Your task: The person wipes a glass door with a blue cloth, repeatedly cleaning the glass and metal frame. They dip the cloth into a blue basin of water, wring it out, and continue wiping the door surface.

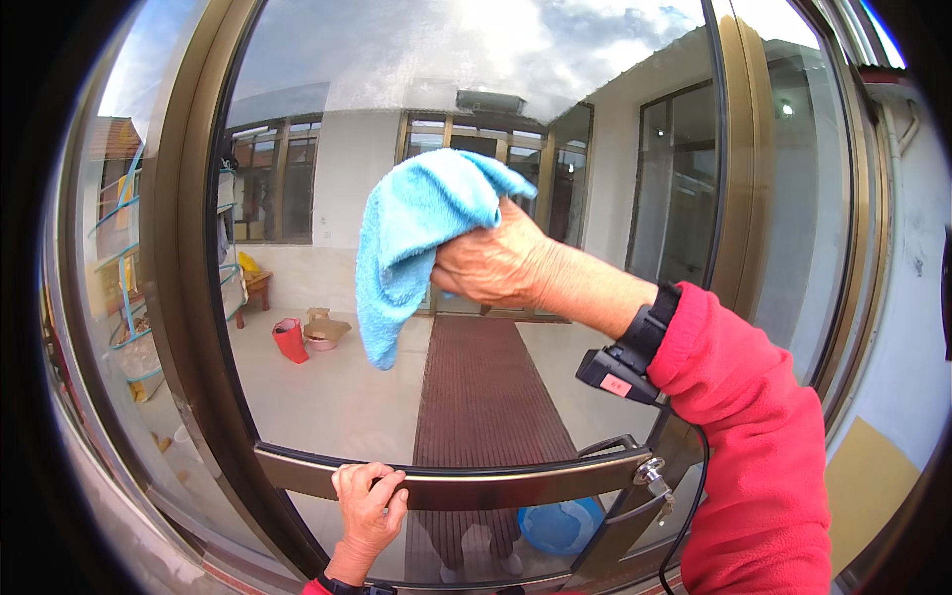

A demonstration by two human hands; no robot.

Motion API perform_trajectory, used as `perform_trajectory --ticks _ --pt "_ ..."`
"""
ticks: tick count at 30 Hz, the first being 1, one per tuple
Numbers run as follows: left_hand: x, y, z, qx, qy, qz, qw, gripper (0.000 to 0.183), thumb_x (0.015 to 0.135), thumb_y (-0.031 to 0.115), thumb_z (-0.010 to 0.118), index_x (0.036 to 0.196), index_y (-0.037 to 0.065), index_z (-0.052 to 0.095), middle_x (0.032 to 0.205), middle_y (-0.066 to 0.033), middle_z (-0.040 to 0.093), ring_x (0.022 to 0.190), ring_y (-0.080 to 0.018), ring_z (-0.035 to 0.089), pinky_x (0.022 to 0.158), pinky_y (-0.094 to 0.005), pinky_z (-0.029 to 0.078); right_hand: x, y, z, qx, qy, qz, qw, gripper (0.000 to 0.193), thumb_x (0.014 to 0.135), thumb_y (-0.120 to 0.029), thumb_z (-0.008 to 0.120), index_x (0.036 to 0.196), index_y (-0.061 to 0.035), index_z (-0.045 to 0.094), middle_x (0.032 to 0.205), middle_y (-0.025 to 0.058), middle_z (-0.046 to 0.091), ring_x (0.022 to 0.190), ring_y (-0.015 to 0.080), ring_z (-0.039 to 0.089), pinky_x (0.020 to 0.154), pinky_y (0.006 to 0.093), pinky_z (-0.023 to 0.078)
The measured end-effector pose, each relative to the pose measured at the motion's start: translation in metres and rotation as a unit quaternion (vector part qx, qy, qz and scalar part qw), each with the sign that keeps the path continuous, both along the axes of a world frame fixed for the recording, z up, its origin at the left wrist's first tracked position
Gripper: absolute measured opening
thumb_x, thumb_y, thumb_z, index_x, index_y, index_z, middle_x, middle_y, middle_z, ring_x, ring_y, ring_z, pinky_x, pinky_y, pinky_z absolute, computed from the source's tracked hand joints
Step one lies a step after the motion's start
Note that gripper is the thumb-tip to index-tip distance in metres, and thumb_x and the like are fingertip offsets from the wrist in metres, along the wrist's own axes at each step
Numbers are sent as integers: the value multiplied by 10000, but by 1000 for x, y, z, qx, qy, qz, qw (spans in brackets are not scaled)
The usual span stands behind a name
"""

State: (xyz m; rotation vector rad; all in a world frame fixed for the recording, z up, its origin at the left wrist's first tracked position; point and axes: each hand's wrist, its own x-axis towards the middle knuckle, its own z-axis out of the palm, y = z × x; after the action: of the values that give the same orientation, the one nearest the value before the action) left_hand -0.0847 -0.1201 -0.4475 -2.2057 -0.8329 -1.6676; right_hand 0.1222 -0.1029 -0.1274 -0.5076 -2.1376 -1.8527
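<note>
Bunched in my right hand (501, 260) is a light blue cloth (407, 223), its loose end hanging down in front of the upper glass pane (347, 392) of a door. The fingers are closed on the cloth, and some of them are hidden behind it. Whether the cloth touches the glass I cannot tell. Lower down, my left hand (367, 511) grips the door's brown metal crossbar (516, 489), with its fingers hooked over the top edge. Both wrists wear black bands.
At the crossbar's right end sits a lock with hanging keys (654, 479), beside a curved door handle (635, 511). Brown frame posts (183, 248) flank the pane. A blue basin (561, 526), a dark red runner (486, 387) and a red bucket (291, 340) show in the glass.
</note>
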Motion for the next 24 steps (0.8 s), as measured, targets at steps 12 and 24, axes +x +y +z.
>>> perform_trajectory --ticks 12,24 --pt "-8 7 -3 -14 10 -25 1000 289 642 76 739 924 106 683 936 -14 575 910 -242 501 849 -416 346 14 21 192 272 184 -28 944 286 969 -364 467 1089 -219 683 1062 145 658 988 354 580 800 483 451" --pt "-8 1 2 -24 48 6 999 293 677 106 749 962 122 682 977 -8 580 936 -244 513 856 -428 364 -26 30 175 187 -4 -9 982 174 896 -197 547 967 -116 684 890 83 680 776 264 677 648 401 557"
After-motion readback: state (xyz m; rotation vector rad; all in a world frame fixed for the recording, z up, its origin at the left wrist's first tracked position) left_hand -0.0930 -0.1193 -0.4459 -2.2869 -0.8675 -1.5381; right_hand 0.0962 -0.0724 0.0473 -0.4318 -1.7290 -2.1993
